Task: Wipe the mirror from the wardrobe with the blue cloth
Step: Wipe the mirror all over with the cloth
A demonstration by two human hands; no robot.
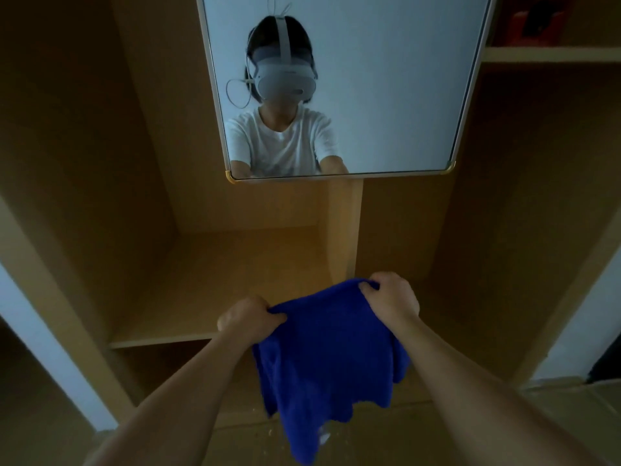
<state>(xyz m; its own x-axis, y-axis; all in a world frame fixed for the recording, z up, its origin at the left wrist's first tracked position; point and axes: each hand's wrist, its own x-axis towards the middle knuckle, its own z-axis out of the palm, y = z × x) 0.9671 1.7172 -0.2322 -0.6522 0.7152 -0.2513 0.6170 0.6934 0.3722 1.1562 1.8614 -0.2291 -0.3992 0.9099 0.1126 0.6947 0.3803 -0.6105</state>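
Observation:
A blue cloth (pixel 329 351) hangs spread between both hands, low in the middle of the view. My left hand (pixel 247 317) pinches its upper left edge. My right hand (pixel 389 297) grips its upper right edge, a little higher and farther forward. The mirror (pixel 386 95), rectangular with a thin frame and gold corner caps, hangs inside the wooden wardrobe above the hands, well apart from the cloth. It reflects a person in a white shirt wearing a headset.
The wardrobe has a wooden shelf (pixel 215 284) below the mirror on the left, a vertical divider (pixel 342 230) in the middle and a high shelf (pixel 551 55) at the upper right holding red items. White wall strips flank the wardrobe sides.

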